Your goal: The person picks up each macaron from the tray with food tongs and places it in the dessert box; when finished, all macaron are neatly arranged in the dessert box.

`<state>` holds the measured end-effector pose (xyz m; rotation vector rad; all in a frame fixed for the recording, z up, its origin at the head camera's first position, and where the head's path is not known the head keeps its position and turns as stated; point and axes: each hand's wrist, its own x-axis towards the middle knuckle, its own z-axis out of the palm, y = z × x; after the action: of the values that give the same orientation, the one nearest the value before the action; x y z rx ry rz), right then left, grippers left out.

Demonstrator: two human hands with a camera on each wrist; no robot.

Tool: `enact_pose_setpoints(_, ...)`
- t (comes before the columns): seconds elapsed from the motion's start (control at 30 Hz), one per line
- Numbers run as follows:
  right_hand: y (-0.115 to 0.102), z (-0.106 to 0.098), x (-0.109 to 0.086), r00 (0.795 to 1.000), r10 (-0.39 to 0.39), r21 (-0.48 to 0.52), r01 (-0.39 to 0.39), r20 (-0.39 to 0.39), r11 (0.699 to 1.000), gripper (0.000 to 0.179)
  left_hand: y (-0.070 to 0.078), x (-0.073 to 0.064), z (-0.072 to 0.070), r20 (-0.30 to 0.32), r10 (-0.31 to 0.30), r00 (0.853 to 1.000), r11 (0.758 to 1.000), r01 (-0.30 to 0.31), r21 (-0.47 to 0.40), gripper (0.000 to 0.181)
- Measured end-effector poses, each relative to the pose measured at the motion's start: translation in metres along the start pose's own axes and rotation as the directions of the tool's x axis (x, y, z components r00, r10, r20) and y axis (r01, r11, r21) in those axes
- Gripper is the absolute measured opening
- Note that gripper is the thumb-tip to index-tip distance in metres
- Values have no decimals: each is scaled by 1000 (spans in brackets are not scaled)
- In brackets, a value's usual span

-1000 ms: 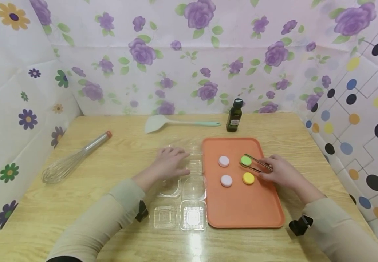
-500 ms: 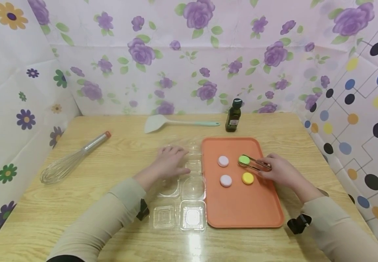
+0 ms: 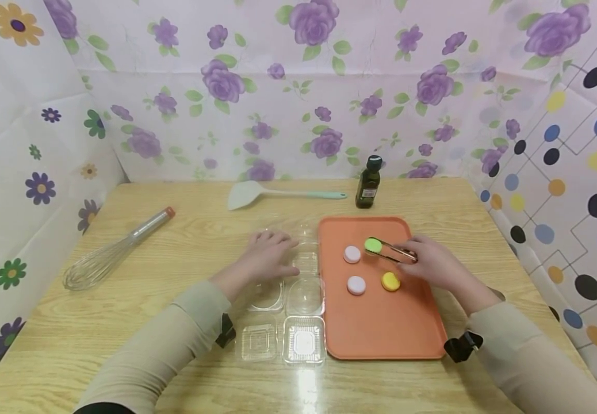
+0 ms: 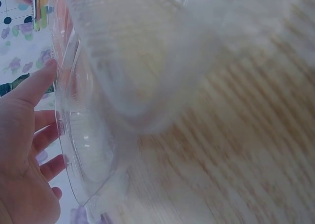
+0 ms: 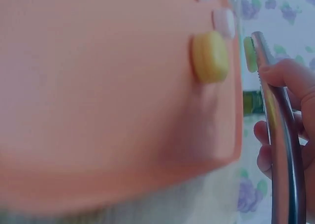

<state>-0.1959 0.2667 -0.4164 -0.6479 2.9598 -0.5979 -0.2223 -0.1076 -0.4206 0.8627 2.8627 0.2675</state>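
Observation:
My right hand grips metal tongs, whose tips pinch a green macaron. In the right wrist view the green macaron shows raised off the orange tray. On that tray lie a yellow macaron and two pale pink macarons. My left hand rests over the clear plastic container with divided cups, left of the tray. Seen from the left wrist, its relaxed fingertips lie at the container's edge.
Behind the tray stands a dark green bottle with a black cap. A spatula with a mint handle lies along the back of the wooden table. At the left is a wire whisk. Patterned cloth walls enclose three sides.
The tongs have closed around the green macaron and lifted it. My right hand has carried it left, toward the far pink macaron. The left hand has stayed in place.

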Motion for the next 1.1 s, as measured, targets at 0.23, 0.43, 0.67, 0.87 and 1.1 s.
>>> enact_pose_setpoints(0.23, -25, 5, 22, 998, -47, 0, 47, 36, 999, 42, 0, -2, -1, 4, -3, 1000, 1000, 3, -14, 73)
enact_pose_setpoints(0.43, -53, 11, 37, 989, -127, 45, 124, 77, 991, 38, -2, -1, 1, 5, -1, 1000, 1000, 1, -6, 74)
enact_pose_setpoints(0.67, -77, 19, 53, 979, -172, 23, 170, 111, 985, 36, -2, 2, 2, 7, 5, 1000, 1000, -5, 11, 75)
enact_pose_setpoints(0.87, -91, 22, 64, 965, -213, 5, 214, 150, 977, 37, -2, 2, 1, 5, 8, 1000, 1000, -8, 11, 75)
enact_pose_setpoints(1.1, -98, 27, 73, 959, -217, -40, 227, 184, 973, 38, -1, 2, 1, 4, 4, 1000, 1000, -4, 0, 75)
